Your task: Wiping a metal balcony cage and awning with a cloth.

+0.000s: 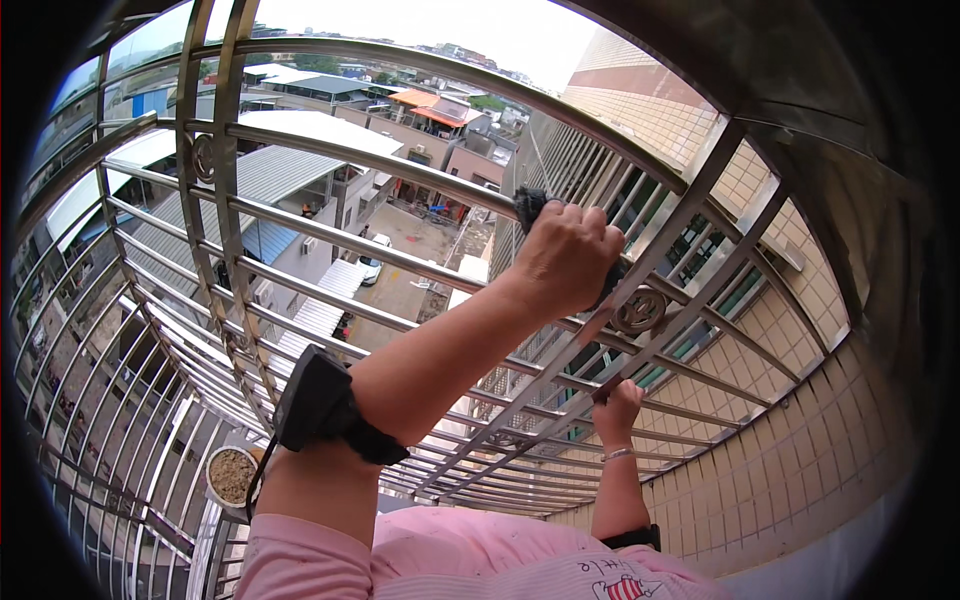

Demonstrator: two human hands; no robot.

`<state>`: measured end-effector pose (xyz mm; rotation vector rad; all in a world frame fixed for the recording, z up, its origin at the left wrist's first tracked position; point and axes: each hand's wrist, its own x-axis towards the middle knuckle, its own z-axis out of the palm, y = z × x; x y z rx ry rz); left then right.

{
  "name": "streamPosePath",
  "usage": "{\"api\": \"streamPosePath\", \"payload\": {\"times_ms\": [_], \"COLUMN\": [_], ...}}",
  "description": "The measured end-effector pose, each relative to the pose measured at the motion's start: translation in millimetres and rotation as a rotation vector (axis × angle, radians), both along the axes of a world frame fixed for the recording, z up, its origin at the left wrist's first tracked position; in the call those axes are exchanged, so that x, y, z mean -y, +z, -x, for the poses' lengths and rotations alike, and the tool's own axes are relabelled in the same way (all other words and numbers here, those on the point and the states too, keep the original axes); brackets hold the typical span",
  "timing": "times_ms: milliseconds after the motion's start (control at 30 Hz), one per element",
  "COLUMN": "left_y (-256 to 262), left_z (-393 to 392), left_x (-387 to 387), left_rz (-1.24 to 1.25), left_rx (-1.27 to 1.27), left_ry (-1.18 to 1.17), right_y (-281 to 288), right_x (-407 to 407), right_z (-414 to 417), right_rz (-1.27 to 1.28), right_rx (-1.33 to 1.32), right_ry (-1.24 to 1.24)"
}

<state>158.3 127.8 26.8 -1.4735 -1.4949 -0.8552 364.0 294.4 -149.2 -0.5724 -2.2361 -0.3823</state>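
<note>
My left hand [574, 251] reaches up across the view and is closed on a black cloth [530, 206]. The cloth is pressed against the upper metal bars of a window guard, beside a flat post [694, 191]; part of it shows under my fingers. Lower and to the right, my right hand [621, 409] is closed around a flat metal post [652, 349] of the same guard. A round metal ornament [639, 309] sits between the two posts, between my hands. My left arm wears a black strapped device [315, 401].
The metal cage [360, 161] curves around in front and to the left. A round pot of granular brown material [232, 476] stands at lower left. A tiled wall [780, 465] borders the right side. Roofs and a yard with a white car [373, 260] lie far below.
</note>
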Motion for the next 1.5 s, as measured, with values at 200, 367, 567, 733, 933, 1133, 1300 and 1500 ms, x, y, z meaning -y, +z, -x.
{"api": "streamPosePath", "payload": {"times_ms": [200,367,567,733,933,1133,1300,1500], "left_y": [-17.7,-19.9,-41.2,-86.4,-276.6,-375.9,-274.7,-156.1], "left_z": [4.6,59.1,147.3,175.5,140.9,86.0,110.9,138.6], "left_x": [-6.9,29.4,140.0,224.2,302.8,357.1,417.5,482.1], "left_rz": [-0.106,-0.213,-0.345,-0.476,0.318,0.918,0.762,0.367], "left_rx": [-0.182,-0.26,-0.026,0.682,1.318,1.535,1.469,1.267], "left_ry": [-0.07,-0.044,0.293,0.385,0.678,1.022,1.256,0.958], "right_y": [-1.3,0.5,-6.4,-22.0,2.3,-17.4,-11.3,-27.8], "right_x": [2.1,-6.8,-10.0,-33.0,-8.7,-33.2,-29.5,-53.0], "right_z": [2.0,-14.3,-1.0,-3.1,-2.1,-6.8,-7.5,-14.8], "right_rz": [0.12,0.083,0.139,-0.197,-0.001,0.086,-0.055,0.081], "right_rx": [0.013,0.09,0.107,-0.019,0.141,0.153,0.222,0.212], "right_ry": [0.088,0.068,-0.045,-0.002,-0.045,-0.121,-0.131,-0.146]}}
